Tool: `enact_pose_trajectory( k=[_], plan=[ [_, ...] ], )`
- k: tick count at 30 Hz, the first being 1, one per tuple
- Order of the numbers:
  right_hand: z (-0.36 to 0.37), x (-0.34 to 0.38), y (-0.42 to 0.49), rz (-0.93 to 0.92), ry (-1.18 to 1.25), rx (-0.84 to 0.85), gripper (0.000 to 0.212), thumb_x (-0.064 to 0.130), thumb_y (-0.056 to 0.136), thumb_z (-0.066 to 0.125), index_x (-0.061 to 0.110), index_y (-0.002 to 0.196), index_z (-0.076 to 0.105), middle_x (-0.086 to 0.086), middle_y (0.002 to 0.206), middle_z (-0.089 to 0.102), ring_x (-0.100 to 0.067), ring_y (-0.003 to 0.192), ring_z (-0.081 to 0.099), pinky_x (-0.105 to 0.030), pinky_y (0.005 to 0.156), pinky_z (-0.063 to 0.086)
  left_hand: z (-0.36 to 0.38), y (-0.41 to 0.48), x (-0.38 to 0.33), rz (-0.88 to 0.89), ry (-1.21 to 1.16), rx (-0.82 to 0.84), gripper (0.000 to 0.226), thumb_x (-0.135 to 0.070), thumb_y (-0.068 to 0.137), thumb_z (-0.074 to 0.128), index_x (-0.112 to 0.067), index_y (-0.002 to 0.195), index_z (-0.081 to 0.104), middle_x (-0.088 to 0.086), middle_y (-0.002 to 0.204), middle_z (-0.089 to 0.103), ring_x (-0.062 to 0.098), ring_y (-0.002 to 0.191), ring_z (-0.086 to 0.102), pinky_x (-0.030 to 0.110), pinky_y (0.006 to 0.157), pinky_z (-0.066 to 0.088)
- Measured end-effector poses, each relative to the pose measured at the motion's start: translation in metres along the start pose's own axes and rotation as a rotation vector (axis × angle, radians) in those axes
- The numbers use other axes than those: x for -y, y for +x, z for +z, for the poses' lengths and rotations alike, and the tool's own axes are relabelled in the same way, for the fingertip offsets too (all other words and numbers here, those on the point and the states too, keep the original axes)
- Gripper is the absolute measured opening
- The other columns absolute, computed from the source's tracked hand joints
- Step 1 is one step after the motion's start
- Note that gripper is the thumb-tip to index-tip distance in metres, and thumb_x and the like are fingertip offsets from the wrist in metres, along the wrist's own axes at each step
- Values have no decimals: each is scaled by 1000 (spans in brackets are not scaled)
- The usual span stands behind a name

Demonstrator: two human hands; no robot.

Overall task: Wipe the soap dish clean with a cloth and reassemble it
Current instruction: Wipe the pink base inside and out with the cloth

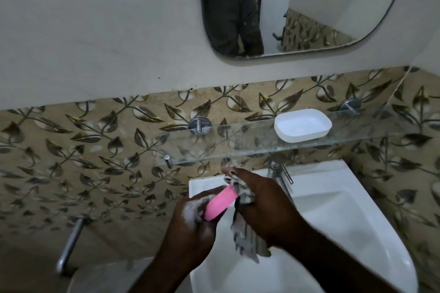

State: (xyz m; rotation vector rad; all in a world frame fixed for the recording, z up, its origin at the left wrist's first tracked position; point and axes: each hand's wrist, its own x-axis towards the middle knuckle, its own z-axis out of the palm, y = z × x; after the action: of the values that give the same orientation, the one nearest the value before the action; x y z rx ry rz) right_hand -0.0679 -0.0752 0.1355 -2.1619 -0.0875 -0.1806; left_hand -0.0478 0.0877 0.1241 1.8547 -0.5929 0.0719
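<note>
Over the white sink [333, 221], under the glass shelf [238, 145], the sudsy left grip [195, 219] clamps a pink bar [220, 202]. The right grip [266, 200] clamps the patterned cloth [245, 238] against the bar's tip. The white soap dish [302, 125] sits on the shelf.

Over a white basin [333, 221], just below the tap [279, 173]: left hand [190, 223], foamy with lather, gripping a pink oblong piece [220, 203] (soap bar or dish insert, cannot tell which); right hand [264, 207] gripping a grey patterned cloth [245, 235] pressed against the pink piece's upper end, loose tail hanging down. On the glass shelf [238, 145] above, toward its right end: one white soap dish [302, 125], open side up, well apart from both hands. Surroundings: leaf-patterned tiles [95, 150], wall mirror [333, 7] reflecting a dark-shirted torso, metal rail [70, 242] at lower left.
</note>
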Motion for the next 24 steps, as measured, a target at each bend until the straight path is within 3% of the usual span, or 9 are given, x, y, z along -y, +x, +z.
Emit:
enact_pose_trajectory(
  k=[2, 4, 8, 11, 13, 16, 18, 21, 24],
  plan=[
    [-7, -2, 4, 75, 313, 142, 35, 9, 80, 59, 22, 111, 69, 1, 107, 73, -16, 103, 66, -40, 94, 50, 2, -1, -8, -85, -218, -64, 9, -1, 77, 70, -9, 73, 69, -1, 63, 65, -1, 59, 53, 15, 56, 43],
    [-10, 0, 4, 69, 410, 152, 26, -2, 86, 60, 16, 103, 70, -3, 98, 74, -18, 97, 68, -33, 87, 53, 3, 1, -11, -83, -279, -80, 10, 0, 74, 72, -9, 71, 70, -1, 64, 68, -2, 59, 57, 12, 57, 45],
    [-15, -7, 9, -63, 136, -32, 32, -2, 72, 50, 20, 88, 67, 3, 83, 71, -14, 79, 69, -29, 70, 53, 1, 6, -6, -61, -183, 9, 23, -25, 74, 76, -13, 92, 72, -3, 88, 74, 5, 82, 67, 18, 73, 49],
    [-24, -14, 11, -163, -283, -100, 49, 6, 57, 53, 26, 99, 68, 8, 97, 71, -14, 90, 65, -22, 76, 47, 3, 10, -9, 19, 76, 58, 29, -35, 75, 74, -20, 99, 73, -17, 97, 73, 0, 94, 67, 15, 82, 48],
    [-28, -14, 10, -163, -325, -101, 52, 7, 54, 56, 28, 100, 67, 9, 98, 70, -14, 91, 64, -19, 74, 44, 10, 13, -14, 31, 133, 66, 12, -26, 77, 75, -28, 88, 72, -25, 79, 69, -6, 74, 64, 9, 66, 44],
    [-18, -6, 5, -137, -333, -157, 46, 13, 58, 58, 31, 100, 63, 10, 95, 69, -15, 86, 65, -24, 70, 46, 21, 15, -7, 45, 176, 41, 34, -13, 81, 67, -40, 64, 56, -21, 56, 56, -2, 48, 47, 8, 50, 31],
    [-6, 2, -5, -180, -301, -194, 45, 15, 65, 56, 33, 107, 60, 10, 101, 70, -15, 85, 67, -26, 69, 50, 26, 13, -1, 47, 172, 27, 31, -17, 83, 57, -41, 63, 55, -21, 54, 54, -4, 48, 44, 10, 50, 33],
    [8, 2, -22, -361, -402, -71, 57, 19, 71, 49, 27, 127, 51, 2, 127, 63, -16, 100, 67, -24, 72, 56, 25, 7, 12, 37, 166, -72, 18, -16, 73, 50, -29, 64, 59, -20, 56, 55, -4, 54, 48, 8, 52, 41],
    [-6, -17, -5, -318, -419, -37, 73, 9, 62, 59, 29, 132, 53, 5, 134, 59, -12, 111, 61, -21, 83, 49, 24, 5, 14, -20, 63, -45, 12, -25, 77, 57, -28, 69, 65, -3, 63, 66, 1, 54, 53, 25, 49, 48]
  ],
)
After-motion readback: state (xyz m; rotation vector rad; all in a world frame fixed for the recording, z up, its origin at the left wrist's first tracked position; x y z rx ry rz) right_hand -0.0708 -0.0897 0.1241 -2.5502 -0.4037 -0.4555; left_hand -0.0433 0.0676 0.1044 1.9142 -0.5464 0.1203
